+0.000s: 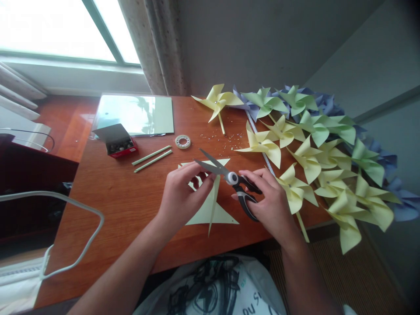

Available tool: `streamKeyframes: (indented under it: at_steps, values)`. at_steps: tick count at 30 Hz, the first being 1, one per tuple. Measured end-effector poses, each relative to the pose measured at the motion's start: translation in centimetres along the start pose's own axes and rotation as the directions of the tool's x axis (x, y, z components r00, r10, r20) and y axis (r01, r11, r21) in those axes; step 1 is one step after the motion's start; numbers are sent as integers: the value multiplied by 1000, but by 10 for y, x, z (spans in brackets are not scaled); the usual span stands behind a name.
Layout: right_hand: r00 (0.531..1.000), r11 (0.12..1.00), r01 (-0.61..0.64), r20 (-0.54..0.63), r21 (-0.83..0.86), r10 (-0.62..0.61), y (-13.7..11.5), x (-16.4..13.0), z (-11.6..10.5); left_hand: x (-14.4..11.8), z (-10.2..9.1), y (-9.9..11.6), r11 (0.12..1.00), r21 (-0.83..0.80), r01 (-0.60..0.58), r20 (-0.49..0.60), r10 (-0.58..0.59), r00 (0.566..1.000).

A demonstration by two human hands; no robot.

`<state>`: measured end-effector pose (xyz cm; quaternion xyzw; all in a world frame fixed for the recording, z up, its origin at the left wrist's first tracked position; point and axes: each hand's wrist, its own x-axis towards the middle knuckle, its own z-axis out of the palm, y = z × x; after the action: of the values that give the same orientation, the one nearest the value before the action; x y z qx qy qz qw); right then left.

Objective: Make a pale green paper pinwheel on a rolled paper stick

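My right hand point(267, 199) grips the black and white handles of a pair of scissors point(233, 178), with fingers in the loops. The blades are parted and point left, over my left thumb and fingertips. In my left hand point(185, 190) a piece of pale yellow-green paper point(215, 205) is pinched between thumb and fingers; a narrow flap hangs down from the pinch. The paper has pointed corners, and a small hole shows near its lower right corner. Part of it is hidden behind my left hand and the scissors.
Finished paper pinwheels point(308, 159) in yellow, green and blue crowd the right side. A lone yellow pinwheel point(216, 103) lies at the back. Leftward are a tape roll point(183, 141), two paper sticks point(152, 161), an open red box point(122, 150) and a shiny paper packet point(136, 114). Paper bits litter the table.
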<state>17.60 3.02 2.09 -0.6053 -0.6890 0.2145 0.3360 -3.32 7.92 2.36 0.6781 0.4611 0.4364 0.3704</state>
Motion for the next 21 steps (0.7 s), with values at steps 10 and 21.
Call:
streamKeyframes:
  at_steps: [10, 21]
  values:
    - [934, 845, -349, 228, 405, 276, 5, 21, 7, -1, -1, -5, 999, 19, 49, 0, -49, 999]
    - [947, 862, -320, 98, 393, 306, 25, 15, 10, 0, -1, -3, 997, 42, 68, -35, -67, 997]
